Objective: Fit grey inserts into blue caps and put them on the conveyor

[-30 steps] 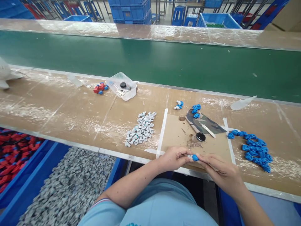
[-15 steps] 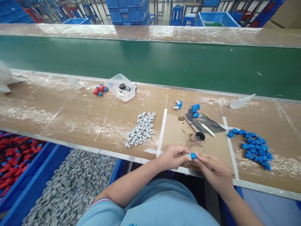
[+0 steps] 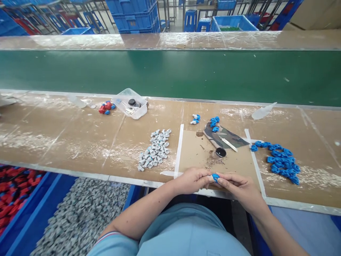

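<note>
Workbench [image 3: 80, 142] | blue cap [image 3: 215, 176] pinched between left hand [image 3: 193, 180], right hand [image 3: 237, 186]

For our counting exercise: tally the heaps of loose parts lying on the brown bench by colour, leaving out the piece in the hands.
Grey heap: 1
Blue: 2, large heap and small cluster
Red-and-blue cluster: 1
White-and-blue cluster: 1
Total: 5

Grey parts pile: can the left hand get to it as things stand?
Probably yes. The grey parts pile lies in the open just beyond the left hand with bare bench between, though that hand is pinching the blue part.
</note>
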{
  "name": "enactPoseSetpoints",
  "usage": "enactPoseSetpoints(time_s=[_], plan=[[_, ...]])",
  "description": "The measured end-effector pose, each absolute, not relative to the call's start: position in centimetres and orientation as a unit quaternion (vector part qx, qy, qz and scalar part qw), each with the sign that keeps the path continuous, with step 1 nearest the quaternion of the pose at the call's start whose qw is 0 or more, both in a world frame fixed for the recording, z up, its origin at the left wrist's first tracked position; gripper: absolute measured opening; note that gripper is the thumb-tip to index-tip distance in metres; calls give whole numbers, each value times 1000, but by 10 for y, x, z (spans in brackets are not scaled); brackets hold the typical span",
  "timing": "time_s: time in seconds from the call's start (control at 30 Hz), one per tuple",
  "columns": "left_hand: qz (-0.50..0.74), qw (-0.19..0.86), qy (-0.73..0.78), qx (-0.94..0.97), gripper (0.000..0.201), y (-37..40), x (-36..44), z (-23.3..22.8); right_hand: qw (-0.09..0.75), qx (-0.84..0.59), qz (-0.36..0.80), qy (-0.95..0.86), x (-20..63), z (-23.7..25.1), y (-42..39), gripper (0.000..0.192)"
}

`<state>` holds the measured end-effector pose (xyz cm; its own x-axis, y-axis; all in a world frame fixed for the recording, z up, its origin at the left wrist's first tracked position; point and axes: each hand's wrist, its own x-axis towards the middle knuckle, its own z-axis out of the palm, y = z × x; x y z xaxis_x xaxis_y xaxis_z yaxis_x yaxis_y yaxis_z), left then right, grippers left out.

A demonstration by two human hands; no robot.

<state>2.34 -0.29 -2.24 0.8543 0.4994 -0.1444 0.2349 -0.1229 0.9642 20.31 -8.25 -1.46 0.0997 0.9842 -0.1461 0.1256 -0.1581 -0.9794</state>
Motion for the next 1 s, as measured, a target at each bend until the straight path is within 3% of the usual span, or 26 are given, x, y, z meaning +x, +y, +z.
enactPoseSetpoints(time_s=[0.13,0.43,0.77,1.0], plan=[[94,637,244,725,33,-4,24,-25,441,-580,548,-410,201,-17,-86,22],[103,656,247,706,32,-5,26,-25,445,-611,492,-432,198,-26,-89,24],[215,743,298,559,48,-17,23,-37,511,-585,304,-552,196,-29,-98,12],[323,590,253,695,26,-20,17,-37,526,-566,200,-602,188,-34,-108,33]])
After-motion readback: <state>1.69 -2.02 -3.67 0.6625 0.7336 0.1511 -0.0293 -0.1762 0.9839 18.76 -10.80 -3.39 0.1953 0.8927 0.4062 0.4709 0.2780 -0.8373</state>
